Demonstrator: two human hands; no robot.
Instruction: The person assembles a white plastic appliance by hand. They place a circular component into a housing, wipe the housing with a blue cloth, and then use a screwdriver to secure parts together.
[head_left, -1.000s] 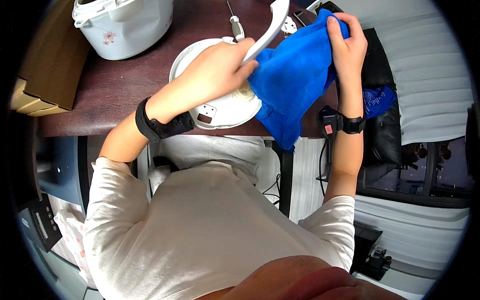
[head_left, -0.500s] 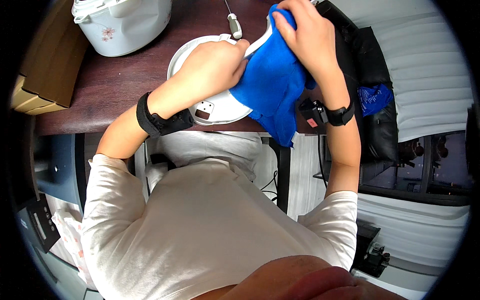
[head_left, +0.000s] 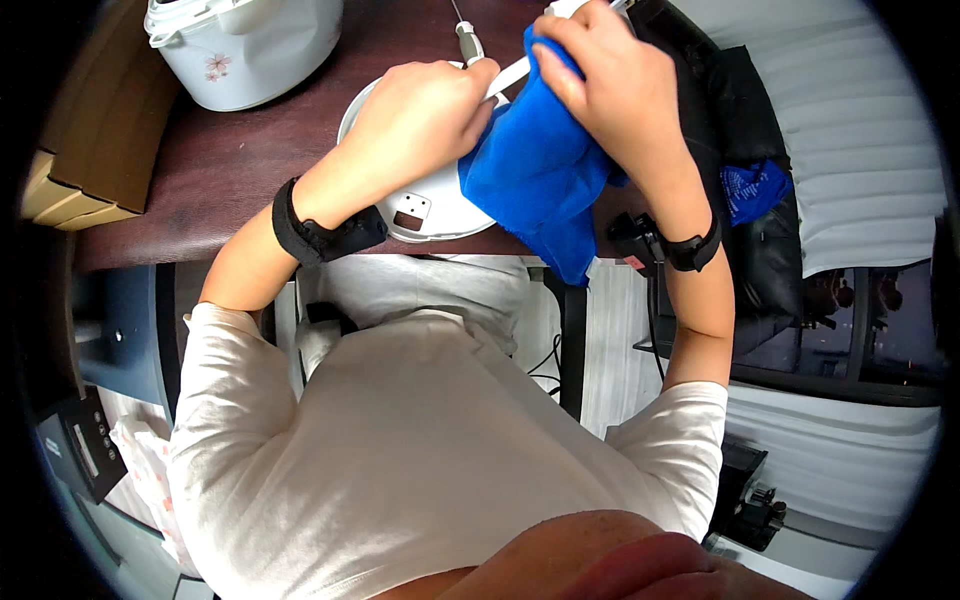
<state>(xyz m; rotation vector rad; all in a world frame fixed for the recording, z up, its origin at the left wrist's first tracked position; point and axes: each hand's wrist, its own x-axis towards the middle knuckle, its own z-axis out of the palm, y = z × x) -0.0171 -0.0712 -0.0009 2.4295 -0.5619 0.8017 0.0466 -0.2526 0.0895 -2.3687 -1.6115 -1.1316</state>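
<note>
One white handle (head_left: 511, 77), upper centre, is gripped by the left hand (head_left: 430, 105) and seemingly wiped with blue cloth (head_left: 535, 150) clasped over it by the right hand (head_left: 622, 80), steady holding being needed next.

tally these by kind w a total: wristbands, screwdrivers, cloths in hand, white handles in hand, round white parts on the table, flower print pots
Black wristbands: 2
Screwdriver: 1
Blue cloth: 1
White handle: 1
Round white part, partly covered: 1
Flower-print pot: 1
Total: 7
</note>
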